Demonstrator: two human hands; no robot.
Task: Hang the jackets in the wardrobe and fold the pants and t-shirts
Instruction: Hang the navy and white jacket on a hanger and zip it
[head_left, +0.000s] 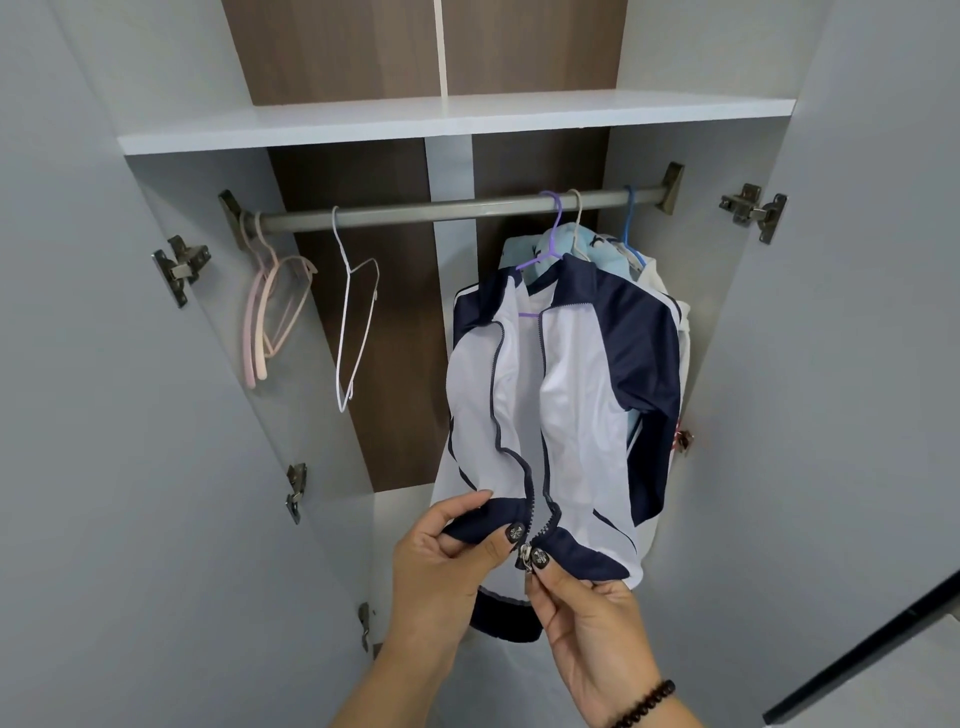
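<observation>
Head view: left hand (441, 561) pinches navy hem of white-navy jacket (571, 374) on purple hanger (550, 244); right hand (587, 623) pinches zipper pull (524, 558) at the bottom.

Door hinges (753, 208) (metal, both sides) and a beaded bracelet (644, 706).

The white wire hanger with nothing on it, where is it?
In the head view the white wire hanger hangs left of centre on the rail, between the pink hangers and the jacket.
</observation>
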